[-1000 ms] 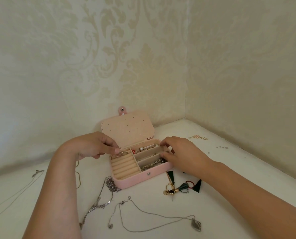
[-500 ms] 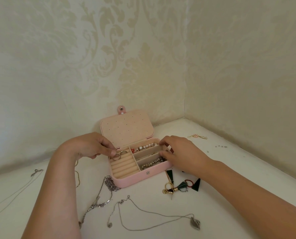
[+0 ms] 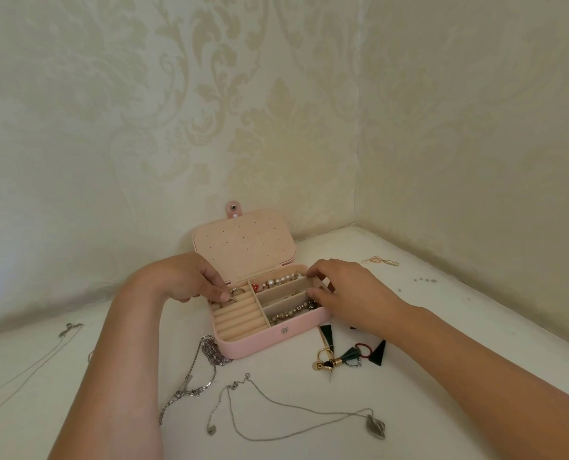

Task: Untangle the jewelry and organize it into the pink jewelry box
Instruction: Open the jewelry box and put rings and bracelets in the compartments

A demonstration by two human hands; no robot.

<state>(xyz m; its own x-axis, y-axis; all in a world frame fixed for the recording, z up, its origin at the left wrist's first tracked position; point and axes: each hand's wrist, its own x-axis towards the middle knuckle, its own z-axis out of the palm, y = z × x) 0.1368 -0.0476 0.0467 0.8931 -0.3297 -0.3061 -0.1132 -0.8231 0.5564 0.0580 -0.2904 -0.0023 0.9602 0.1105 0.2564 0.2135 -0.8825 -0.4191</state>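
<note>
The pink jewelry box [image 3: 273, 338] stands open on the white surface, its lid [image 3: 243, 244] leaning back toward the wall. My left hand [image 3: 190, 277] pinches a silver ring [image 3: 235, 293] at the far end of the ring rolls. My right hand [image 3: 346, 290] holds the box's right end, thumb and fingers curled over its wall. A pearl bracelet [image 3: 281, 281] lies in the far compartment and a beaded bracelet [image 3: 293, 310] in the near one.
A chunky silver chain [image 3: 203, 370] and a thin necklace with a pendant [image 3: 374, 426] lie in front of the box. Black-and-gold earrings [image 3: 339, 355] sit to its right, a gold piece [image 3: 377, 260] farther back, thin chains [image 3: 67, 330] at far left. Walls meet in a corner behind.
My left hand has brought the ring a little down onto the ring rolls. My right hand stays on the box's right end.
</note>
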